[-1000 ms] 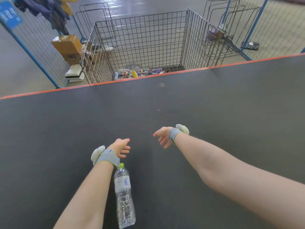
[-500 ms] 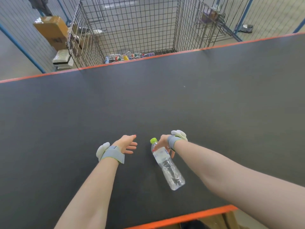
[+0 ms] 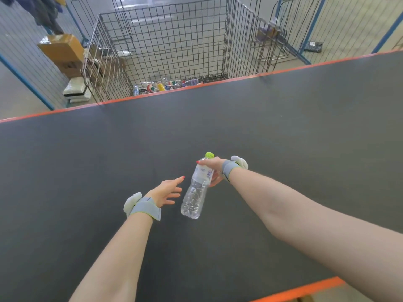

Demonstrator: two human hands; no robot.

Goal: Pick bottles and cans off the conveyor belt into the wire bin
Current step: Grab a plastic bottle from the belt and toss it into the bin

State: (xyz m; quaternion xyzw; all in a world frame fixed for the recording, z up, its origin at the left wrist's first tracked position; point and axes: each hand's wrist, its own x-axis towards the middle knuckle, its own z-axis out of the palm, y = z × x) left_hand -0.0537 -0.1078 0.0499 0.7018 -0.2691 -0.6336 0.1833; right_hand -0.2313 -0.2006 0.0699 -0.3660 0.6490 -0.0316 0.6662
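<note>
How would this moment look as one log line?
right hand: gripping clear bottle | left hand: open, empty | wire bin: beyond belt

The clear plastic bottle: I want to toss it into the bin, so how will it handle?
The clear plastic bottle looks empty, so probably light for its size. Its thin ribbed wall may dent where the right hand grips near the green cap. Being round, it would likely roll if dropped on the conveyor belt.

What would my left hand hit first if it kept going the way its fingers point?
Probably the clear bottle held in the right hand. The open left hand points up and to the right, toward the bottle's upper half, but depth is hard to judge; it might pass beneath.
</note>
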